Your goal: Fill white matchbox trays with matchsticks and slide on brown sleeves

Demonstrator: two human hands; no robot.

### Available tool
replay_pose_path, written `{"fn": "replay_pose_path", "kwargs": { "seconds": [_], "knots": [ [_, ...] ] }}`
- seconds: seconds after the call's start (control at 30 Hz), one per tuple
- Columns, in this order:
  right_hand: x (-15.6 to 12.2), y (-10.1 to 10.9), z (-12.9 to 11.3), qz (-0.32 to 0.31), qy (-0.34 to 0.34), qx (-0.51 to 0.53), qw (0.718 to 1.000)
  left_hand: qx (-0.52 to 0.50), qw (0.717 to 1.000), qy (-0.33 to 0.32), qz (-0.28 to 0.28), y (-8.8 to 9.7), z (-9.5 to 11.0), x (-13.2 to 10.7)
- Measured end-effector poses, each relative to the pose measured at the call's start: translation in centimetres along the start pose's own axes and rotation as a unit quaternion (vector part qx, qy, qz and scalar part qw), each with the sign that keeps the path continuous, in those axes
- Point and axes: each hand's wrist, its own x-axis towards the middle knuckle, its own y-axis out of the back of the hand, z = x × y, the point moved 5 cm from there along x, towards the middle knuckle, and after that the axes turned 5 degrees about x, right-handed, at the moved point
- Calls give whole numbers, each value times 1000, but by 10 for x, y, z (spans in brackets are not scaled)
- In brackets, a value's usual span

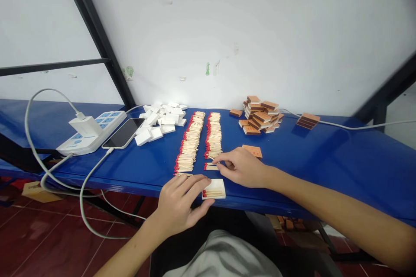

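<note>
My left hand [183, 199] grips a small white matchbox tray [217, 184] at the front edge of the blue table, thumb below and fingers above. A few red-headed matches [213, 193] lie in the tray. Just behind it, my right hand [242, 166] has its thumb and index finger closed at the bare ends of a few matches [209, 166], by the near end of the right match row [214, 132]. A second match row [190, 143] runs alongside on the left. An orange matchbox sleeve [252, 151] lies partly behind my right hand.
White trays [162, 117] are heaped at back left, beside a phone [123, 133] and a power strip [97, 132] with cables. At back right stands a pile of brown matchboxes [260, 117], with an orange-brown box [308, 120] farther right. Black metal posts flank the table.
</note>
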Motion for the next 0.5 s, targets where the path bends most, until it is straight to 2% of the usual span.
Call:
{"fn": "replay_pose_path", "kwargs": {
  "seconds": [0.5],
  "knots": [
    [0,0,0,6,27,-9,1000,1,1000,-3,0,0,0,-2]
  ]
}}
